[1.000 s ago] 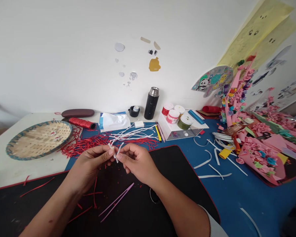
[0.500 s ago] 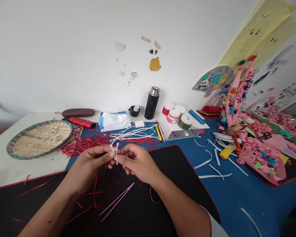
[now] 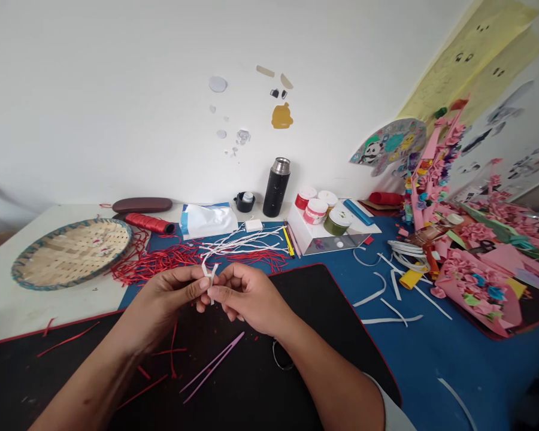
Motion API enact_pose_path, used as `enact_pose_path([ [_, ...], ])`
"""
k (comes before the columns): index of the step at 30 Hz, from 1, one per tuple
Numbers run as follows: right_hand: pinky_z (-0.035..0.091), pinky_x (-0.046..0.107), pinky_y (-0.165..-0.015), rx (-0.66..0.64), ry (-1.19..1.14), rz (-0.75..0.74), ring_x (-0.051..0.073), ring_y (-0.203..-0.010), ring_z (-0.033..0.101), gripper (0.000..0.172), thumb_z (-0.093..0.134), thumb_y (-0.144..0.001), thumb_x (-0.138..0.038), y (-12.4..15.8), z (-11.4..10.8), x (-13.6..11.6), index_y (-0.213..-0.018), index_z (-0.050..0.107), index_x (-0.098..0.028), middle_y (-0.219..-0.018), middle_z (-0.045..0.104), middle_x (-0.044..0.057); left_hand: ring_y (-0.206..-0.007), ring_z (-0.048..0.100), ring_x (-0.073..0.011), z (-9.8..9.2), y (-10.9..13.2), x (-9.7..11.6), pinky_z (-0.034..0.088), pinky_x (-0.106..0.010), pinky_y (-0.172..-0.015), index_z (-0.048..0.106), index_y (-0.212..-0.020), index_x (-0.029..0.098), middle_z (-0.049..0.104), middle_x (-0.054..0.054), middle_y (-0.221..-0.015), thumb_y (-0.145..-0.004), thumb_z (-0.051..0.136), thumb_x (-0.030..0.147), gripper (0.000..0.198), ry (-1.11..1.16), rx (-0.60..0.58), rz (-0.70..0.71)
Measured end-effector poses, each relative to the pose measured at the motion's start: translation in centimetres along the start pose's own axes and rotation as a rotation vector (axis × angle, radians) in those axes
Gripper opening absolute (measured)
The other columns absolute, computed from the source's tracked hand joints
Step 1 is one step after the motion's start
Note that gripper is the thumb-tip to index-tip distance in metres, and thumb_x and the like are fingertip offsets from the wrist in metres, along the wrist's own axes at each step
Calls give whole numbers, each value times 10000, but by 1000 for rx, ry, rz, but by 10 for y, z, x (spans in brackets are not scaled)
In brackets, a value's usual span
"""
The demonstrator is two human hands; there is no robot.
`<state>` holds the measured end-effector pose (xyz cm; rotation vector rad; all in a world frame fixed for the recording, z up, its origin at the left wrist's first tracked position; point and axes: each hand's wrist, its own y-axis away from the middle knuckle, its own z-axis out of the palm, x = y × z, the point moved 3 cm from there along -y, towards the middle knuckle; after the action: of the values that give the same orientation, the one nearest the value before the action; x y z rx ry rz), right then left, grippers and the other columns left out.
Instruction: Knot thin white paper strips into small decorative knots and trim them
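Observation:
My left hand [image 3: 168, 299] and my right hand [image 3: 247, 294] meet above a black mat [image 3: 251, 383], fingertips pinched together on a short white paper strip [image 3: 209, 275] that pokes up between them. Both hands are closed on it. Two thin purple strips [image 3: 213, 361] lie on the mat just below my right wrist. Red paper strips [image 3: 161, 258] and white paper strips [image 3: 240, 240] are heaped on the blue table beyond my hands.
A woven basket tray [image 3: 69, 251] sits at left, with a red thread spool [image 3: 149, 224] behind it. A black flask [image 3: 276, 187], paint jars [image 3: 317, 209] on a white box and pink paper flowers [image 3: 474, 281] fill the back and right. Loose white strips [image 3: 386, 299] dot the blue surface.
The white strip has been folded closer between my fingertips; its free ends now stand nearly upright together. My hands have stayed in the same place.

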<state>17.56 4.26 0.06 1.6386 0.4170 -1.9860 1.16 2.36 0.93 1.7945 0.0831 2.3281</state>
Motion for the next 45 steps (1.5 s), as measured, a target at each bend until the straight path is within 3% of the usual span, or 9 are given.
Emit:
enact_pose_path([
  [8, 333, 215, -436, 38, 28, -37, 80, -456, 494, 350, 756, -911, -515, -1, -2, -2, -954, 618, -196, -604, 583, -78, -560, 596, -107, -3, 0, -2, 497, -168, -521, 829, -665, 183, 712, -19, -595, -590, 1040, 483, 374, 99, 34, -39],
  [18, 301, 213, -406, -4, -84, -37, 80, -436, 497, 409, 776, -899, -534, 0, 0, -4, -1093, 661, -192, -608, 595, -76, -534, 577, -82, -3, 2, -8, 507, -146, -499, 852, -721, 150, 702, -22, -628, -611, 1045, 426, 353, 148, -75, -187],
  [22, 295, 216, -401, -9, -169, -14, 69, -443, 501, 426, 800, -873, -558, 0, 0, -3, -1063, 710, -187, -661, 611, -56, -618, 636, -120, 3, 5, -7, 545, -164, -552, 876, -772, 150, 767, -76, -724, -691, 1002, 444, 330, 106, -191, -205],
  [27, 301, 215, -414, -1, -182, 23, 69, -440, 470, 449, 800, -877, -570, 2, -1, -4, -1110, 767, -188, -596, 562, -70, -676, 707, -173, 4, 7, -5, 560, -198, -576, 893, -839, 177, 806, -107, -779, -719, 985, 433, 297, 103, -232, -245],
  [31, 313, 218, -423, -28, -175, 55, 77, -452, 489, 468, 809, -854, -587, 3, 1, -6, -1099, 774, -189, -587, 560, -71, -650, 683, -157, 5, 8, -6, 551, -208, -597, 888, -871, 161, 789, -101, -772, -772, 946, 452, 312, 94, -287, -247],
  [40, 282, 226, -416, 8, -249, 25, 71, -417, 423, 404, 859, -823, -523, 1, 0, -3, -975, 708, -181, -548, 540, -90, -633, 585, -117, 6, 6, -7, 514, -195, -624, 843, -750, 160, 696, -30, -688, -697, 995, 455, 335, 151, -172, -228],
  [45, 318, 223, -428, 102, -116, -1, 98, -455, 491, 425, 816, -841, -559, -1, -4, -2, -989, 672, -187, -547, 553, -82, -640, 585, -128, 3, 2, -8, 506, -208, -624, 847, -863, 184, 692, -17, -689, -666, 1014, 441, 364, 143, -57, -185],
])
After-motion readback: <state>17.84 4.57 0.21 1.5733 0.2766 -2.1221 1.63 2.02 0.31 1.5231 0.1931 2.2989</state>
